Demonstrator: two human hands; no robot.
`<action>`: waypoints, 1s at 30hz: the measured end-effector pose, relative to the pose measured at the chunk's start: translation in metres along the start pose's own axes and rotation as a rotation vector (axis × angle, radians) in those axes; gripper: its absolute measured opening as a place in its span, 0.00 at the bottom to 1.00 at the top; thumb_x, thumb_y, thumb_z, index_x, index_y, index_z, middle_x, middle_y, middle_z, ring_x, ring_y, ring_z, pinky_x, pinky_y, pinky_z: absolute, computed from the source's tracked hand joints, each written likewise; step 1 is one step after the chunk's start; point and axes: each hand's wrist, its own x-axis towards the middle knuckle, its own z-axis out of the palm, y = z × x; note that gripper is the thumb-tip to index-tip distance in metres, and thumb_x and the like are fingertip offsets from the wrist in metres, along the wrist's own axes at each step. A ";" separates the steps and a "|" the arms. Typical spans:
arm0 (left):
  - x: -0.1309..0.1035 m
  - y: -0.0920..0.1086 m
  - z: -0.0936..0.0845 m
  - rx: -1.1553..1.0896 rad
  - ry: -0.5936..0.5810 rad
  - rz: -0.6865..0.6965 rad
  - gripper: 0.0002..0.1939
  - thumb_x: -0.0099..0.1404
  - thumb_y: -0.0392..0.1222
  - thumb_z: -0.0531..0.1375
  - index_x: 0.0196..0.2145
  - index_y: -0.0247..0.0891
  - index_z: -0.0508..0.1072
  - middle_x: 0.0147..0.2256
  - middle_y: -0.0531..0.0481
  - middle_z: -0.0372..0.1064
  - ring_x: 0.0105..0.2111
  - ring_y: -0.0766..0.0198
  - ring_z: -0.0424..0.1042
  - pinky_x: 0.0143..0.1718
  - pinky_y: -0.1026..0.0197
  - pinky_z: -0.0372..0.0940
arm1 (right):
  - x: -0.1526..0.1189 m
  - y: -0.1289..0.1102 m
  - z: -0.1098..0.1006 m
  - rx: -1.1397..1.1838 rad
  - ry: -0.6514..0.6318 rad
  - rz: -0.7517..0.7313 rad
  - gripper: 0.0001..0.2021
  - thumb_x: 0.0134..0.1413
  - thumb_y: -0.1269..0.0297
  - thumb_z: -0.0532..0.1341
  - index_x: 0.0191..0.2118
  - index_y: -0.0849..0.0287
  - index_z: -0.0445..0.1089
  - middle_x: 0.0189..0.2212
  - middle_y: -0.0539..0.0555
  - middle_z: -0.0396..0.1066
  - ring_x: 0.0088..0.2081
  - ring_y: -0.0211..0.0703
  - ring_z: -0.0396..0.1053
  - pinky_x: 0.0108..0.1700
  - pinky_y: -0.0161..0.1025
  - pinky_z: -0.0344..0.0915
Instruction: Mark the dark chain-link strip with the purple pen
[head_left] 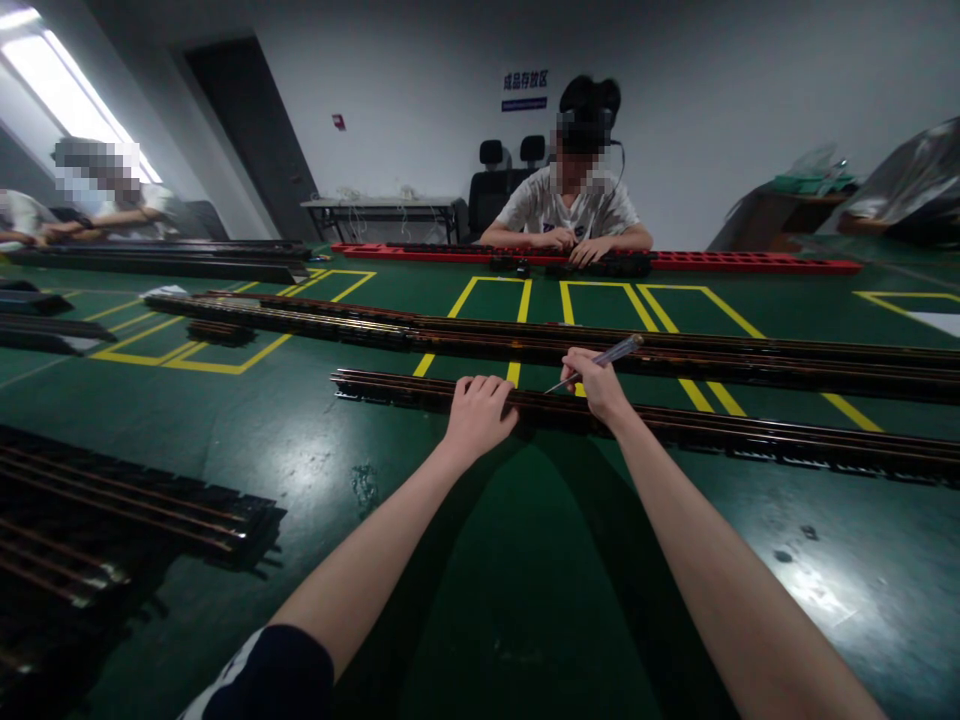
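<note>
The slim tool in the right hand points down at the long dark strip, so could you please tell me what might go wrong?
The slim tool could slip along the dark strip and jab the left hand, which rests on it nearby. The strip might swivel, as that hand bears on it towards one end while the rest runs out of view. The right hand could also nudge the strips behind.
</note>
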 end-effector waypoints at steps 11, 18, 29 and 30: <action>0.000 0.001 0.002 0.015 0.008 0.005 0.15 0.64 0.37 0.53 0.47 0.37 0.72 0.47 0.45 0.73 0.48 0.54 0.69 0.53 0.47 0.57 | -0.003 -0.009 0.007 -0.044 -0.017 -0.009 0.15 0.45 0.60 0.58 0.13 0.56 0.60 0.12 0.47 0.59 0.16 0.34 0.58 0.22 0.35 0.56; 0.000 0.002 -0.001 0.032 -0.007 0.013 0.17 0.64 0.32 0.51 0.48 0.37 0.72 0.48 0.44 0.73 0.49 0.54 0.68 0.54 0.47 0.57 | -0.004 -0.014 0.008 -0.088 -0.034 -0.006 0.17 0.48 0.57 0.59 0.14 0.57 0.61 0.12 0.47 0.60 0.17 0.35 0.60 0.24 0.35 0.58; -0.001 0.002 -0.002 0.055 -0.007 -0.047 0.21 0.62 0.27 0.49 0.48 0.39 0.72 0.48 0.45 0.73 0.51 0.54 0.68 0.55 0.46 0.56 | -0.006 -0.018 0.008 -0.143 -0.060 0.027 0.18 0.50 0.55 0.60 0.16 0.57 0.62 0.12 0.47 0.62 0.18 0.35 0.61 0.26 0.35 0.58; -0.001 0.002 -0.002 0.063 -0.001 -0.052 0.21 0.62 0.27 0.49 0.48 0.39 0.72 0.48 0.45 0.73 0.51 0.54 0.67 0.55 0.45 0.55 | -0.006 -0.017 0.008 -0.134 -0.054 0.025 0.18 0.50 0.54 0.60 0.16 0.57 0.61 0.12 0.47 0.62 0.18 0.35 0.61 0.26 0.35 0.59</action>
